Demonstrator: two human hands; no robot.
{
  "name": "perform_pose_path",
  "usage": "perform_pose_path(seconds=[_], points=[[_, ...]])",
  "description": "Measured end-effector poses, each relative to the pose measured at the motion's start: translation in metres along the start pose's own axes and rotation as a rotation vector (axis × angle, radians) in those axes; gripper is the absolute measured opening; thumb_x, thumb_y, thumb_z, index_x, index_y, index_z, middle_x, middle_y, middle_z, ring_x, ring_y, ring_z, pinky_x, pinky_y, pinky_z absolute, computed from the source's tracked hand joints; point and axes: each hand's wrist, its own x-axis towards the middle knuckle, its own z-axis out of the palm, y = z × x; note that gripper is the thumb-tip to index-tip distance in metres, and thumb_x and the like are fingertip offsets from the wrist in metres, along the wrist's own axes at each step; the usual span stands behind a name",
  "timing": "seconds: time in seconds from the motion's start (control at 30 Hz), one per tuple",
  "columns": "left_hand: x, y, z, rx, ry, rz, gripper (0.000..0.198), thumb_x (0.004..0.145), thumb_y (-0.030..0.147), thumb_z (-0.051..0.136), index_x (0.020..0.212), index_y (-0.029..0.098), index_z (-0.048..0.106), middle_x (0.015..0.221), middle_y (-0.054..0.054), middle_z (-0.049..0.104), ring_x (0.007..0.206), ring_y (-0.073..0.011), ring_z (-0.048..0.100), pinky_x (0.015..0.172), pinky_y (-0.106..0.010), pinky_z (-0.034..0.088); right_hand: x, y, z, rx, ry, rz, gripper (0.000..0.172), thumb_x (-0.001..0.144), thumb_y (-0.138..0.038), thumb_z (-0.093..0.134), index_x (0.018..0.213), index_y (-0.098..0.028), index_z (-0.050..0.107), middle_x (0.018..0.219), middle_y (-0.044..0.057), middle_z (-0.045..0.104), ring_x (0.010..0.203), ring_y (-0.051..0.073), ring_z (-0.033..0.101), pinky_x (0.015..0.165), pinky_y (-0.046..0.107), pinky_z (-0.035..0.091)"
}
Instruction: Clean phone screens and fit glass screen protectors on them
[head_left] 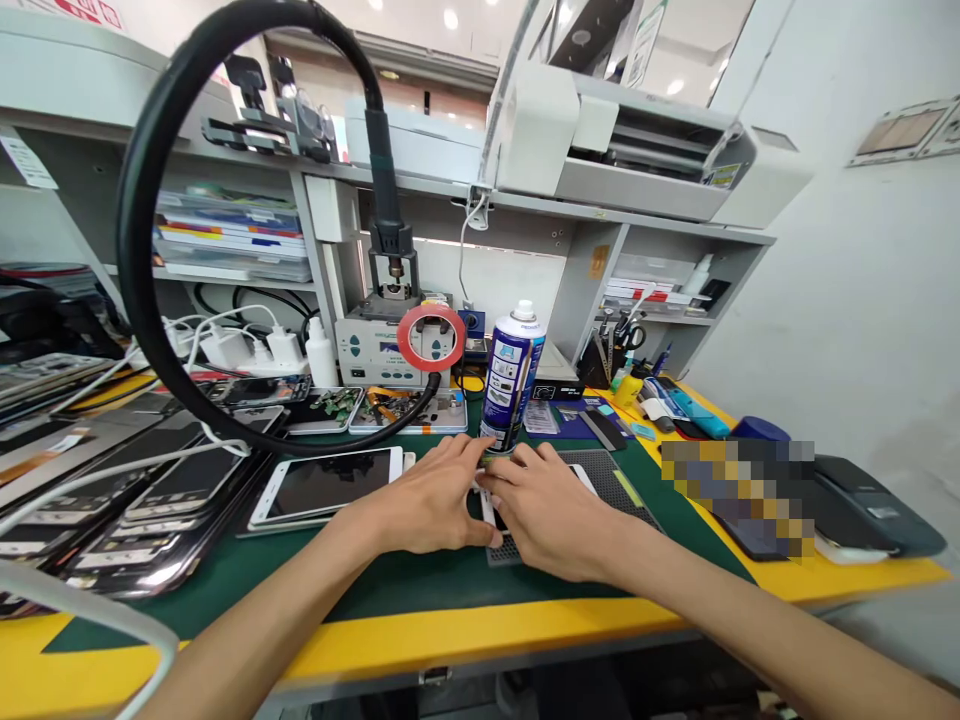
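A white-framed phone (584, 480) lies on a dark perforated mat (615, 490), largely covered by my hands. My left hand (435, 497) holds the phone's left end, with its thumb on the near side and its fingers on the far side. Over the phone's middle, the bent fingers of my right hand (551, 508) press and grip it, close against my left fingertips. What lies right under the fingers is hidden. Just behind my hands a blue spray can (510, 375) stands upright. Left of my left hand rests another white phone (330, 485) with a dark screen.
Stacked phone screens (172, 490) cover the left side. A thick black hose (135, 220) loops from a grey soldering station (375, 345), where a red tape roll (431, 338) leans. Trays of small parts (409, 410) sit behind. More devices (877, 505) lie right on the yellow table edge (450, 625).
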Motion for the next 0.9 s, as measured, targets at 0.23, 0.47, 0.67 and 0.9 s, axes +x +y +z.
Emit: perform_pose_path(seconds=[0.23, 0.47, 0.67, 0.9], points=[[0.002, -0.003, 0.002, 0.001, 0.008, -0.005, 0.108, 0.072, 0.064, 0.07, 0.158, 0.022, 0.02, 0.152, -0.016, 0.039, 0.141, -0.0406, 0.035, 0.106, -0.049, 0.042, -0.004, -0.003, -0.001, 0.039, 0.002, -0.002, 0.026, 0.095, -0.02, 0.043, 0.114, -0.017, 0.062, 0.111, 0.01, 0.062, 0.092, 0.025, 0.045, 0.078, 0.042, 0.033], [0.002, -0.003, 0.003, -0.021, 0.009, -0.027, 0.108, 0.07, 0.063, 0.072, 0.157, 0.023, 0.022, 0.153, -0.014, 0.039, 0.142, -0.0393, 0.034, 0.108, -0.048, 0.042, 0.002, 0.003, 0.005, 0.029, 0.019, 0.023, 0.028, 0.095, -0.024, 0.047, 0.118, -0.018, 0.061, 0.116, 0.011, 0.061, 0.093, 0.026, 0.045, 0.077, 0.041, 0.033], [0.002, -0.002, 0.002, -0.025, 0.01, -0.004, 0.106, 0.071, 0.062, 0.071, 0.157, 0.021, 0.023, 0.152, -0.015, 0.041, 0.142, -0.0396, 0.034, 0.109, -0.049, 0.041, -0.013, -0.005, -0.001, 0.11, 0.005, 0.017, 0.026, 0.097, -0.019, 0.041, 0.112, -0.019, 0.062, 0.113, 0.008, 0.063, 0.093, 0.025, 0.046, 0.081, 0.042, 0.034], [0.002, -0.003, 0.003, -0.031, 0.001, -0.024, 0.112, 0.07, 0.066, 0.071, 0.159, 0.022, 0.019, 0.158, -0.015, 0.034, 0.145, -0.0408, 0.03, 0.11, -0.05, 0.04, -0.002, 0.009, 0.002, 0.054, 0.017, 0.047, 0.033, 0.099, -0.022, 0.039, 0.122, -0.016, 0.061, 0.116, 0.011, 0.063, 0.094, 0.026, 0.046, 0.08, 0.043, 0.035]])
